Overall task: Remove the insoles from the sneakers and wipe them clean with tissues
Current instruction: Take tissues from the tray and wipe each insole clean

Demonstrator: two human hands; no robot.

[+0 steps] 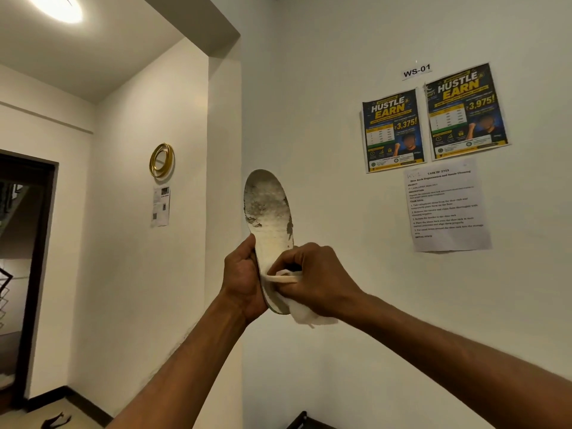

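A worn white insole [268, 209] with grey dirt marks on its upper half stands upright in the air in front of a white wall. My left hand [243, 275] grips its lower part from the left side. My right hand [312, 278] holds a crumpled white tissue [301, 312] pressed against the insole's lower face. The heel end of the insole is hidden behind my hands and the tissue. No sneakers are in view.
The white wall [340, 351] carries two dark posters [393, 134], a printed task sheet [447, 209] and a WS-01 label [417, 70]. A gold ring ornament [161, 160] hangs left of the corner. A dark doorway [24, 274] opens at far left. A dark edge [301, 422] shows at the bottom.
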